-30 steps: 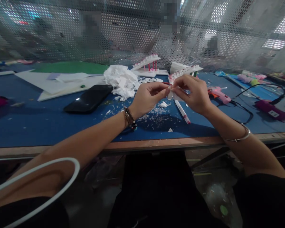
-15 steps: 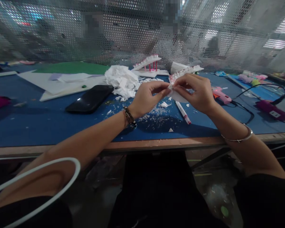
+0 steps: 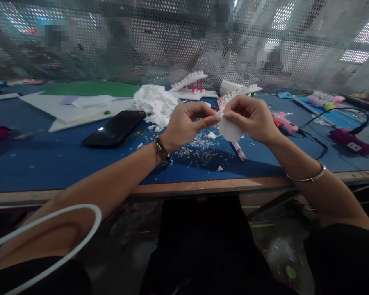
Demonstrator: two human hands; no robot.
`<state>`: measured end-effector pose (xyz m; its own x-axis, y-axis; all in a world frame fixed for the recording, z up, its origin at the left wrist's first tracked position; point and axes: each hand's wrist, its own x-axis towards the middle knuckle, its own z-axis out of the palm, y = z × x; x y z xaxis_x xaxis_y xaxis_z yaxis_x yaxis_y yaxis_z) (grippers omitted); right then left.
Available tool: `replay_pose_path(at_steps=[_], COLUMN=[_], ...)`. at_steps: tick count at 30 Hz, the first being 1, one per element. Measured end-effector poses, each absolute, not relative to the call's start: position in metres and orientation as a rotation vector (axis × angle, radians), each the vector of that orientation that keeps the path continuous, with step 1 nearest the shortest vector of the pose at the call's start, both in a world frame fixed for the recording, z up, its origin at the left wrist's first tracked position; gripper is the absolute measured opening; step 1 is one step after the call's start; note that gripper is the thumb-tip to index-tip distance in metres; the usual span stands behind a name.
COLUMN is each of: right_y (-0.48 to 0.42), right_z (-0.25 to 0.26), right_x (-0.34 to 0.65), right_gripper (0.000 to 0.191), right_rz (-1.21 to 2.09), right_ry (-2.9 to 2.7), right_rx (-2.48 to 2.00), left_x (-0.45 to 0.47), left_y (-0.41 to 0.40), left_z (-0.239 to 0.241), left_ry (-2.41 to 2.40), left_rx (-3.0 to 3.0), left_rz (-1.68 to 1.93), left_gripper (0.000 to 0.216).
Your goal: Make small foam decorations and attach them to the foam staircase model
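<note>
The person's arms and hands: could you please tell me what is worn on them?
Both forearms are bare. The left hand has a dark beaded bracelet at the wrist. The right hand has a thin silver bangle further up the forearm. No gloves or rings show.

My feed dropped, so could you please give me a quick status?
Left hand and right hand pinching white piece. Marker beneath. Nothing obstructing.
</note>
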<state>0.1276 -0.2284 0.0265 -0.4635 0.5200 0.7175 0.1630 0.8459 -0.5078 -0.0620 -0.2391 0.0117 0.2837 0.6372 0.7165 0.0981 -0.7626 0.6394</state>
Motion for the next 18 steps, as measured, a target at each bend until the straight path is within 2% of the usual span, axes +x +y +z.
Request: replay_pose_path(at_steps=[9,18], right_y=[-0.2282,-0.2299], right_z=[0.0253,0.0202], right_x=[0.1244,0.1180], right_gripper=[0.026,0.036], right_rz=[0.718,0.561], right_ry=[-1.959,-2.016], right_rx=[-0.414,-0.452], left_x=[-0.0622,-0.0631], left_y=[-0.2399,-0.2338], left_z=[0.0124,0.0092], left_ry=[0.638,0.552], left_rx=[2.119,2.091], left_rz=[1.471,1.550], left_gripper=[0.012,0.014])
